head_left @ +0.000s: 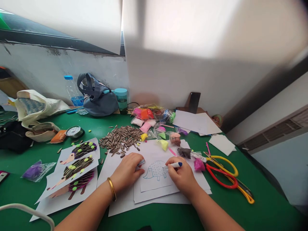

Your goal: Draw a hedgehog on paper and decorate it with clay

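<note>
Head view: my right hand grips one marker on the hedgehog drawing; my left hand, fingers curled, presses it. Left of the drawing lie three seed hedgehogs, right two scissors.

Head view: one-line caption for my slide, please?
Right hand draws a hedgehog outline with a marker while left hand steadies the paper.

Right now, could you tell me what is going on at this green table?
A person is drawing a blue-outlined hedgehog on a white paper sheet. The right hand holds a white marker with a blue cap, tip at the drawing; the left hand presses the sheet flat. A pile of striped sunflower seeds lies behind, three finished seed hedgehog pictures at left, red and yellow scissors at right.
</note>
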Available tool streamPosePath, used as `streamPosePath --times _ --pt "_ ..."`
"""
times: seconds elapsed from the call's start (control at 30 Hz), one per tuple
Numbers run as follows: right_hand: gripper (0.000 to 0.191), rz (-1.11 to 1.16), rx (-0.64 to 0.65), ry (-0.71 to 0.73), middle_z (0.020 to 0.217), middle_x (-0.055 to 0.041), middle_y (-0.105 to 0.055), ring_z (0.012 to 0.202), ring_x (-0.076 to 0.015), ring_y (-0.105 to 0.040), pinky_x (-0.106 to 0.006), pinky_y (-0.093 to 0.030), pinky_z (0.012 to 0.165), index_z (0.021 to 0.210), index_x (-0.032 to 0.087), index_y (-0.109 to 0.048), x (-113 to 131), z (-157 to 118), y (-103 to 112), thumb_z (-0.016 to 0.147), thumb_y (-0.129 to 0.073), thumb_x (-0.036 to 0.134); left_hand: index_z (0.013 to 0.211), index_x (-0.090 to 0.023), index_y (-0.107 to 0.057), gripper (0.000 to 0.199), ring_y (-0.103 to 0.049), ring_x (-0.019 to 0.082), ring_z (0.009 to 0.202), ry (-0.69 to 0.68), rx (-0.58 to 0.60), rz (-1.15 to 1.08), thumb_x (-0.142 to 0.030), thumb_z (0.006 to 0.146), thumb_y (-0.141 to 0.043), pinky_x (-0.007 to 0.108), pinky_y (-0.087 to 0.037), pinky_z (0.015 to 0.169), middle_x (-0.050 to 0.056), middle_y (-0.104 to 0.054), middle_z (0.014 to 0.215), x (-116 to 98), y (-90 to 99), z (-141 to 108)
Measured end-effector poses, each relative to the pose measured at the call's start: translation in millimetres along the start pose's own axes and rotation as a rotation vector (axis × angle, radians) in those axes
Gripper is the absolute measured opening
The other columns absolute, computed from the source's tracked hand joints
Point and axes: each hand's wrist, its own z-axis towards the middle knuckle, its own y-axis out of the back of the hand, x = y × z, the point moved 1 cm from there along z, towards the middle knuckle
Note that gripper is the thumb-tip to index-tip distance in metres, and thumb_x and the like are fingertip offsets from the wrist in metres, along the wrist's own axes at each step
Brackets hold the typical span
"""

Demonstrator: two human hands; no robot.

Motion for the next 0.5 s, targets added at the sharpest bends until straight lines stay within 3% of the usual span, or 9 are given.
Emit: streamPosePath --times 0.5 --pt "0.019 0.015 -0.012 0.026 0.086 -0.0031 -0.071 0.089 -0.0227 -0.062 -0.035 -0.042 0.084 0.084 0.021 -0.065 -2.3 0.7 -0.3 0.087 -0.047 0.024 0.096 -0.022 -0.059 0.021 -0.054 0.024 0.094 0.010 0.028 0.025 -0.018 0.077 -0.068 0.037 -0.041 0.083 0.004 -0.062 0.094 -1.4 0.7 0.1"
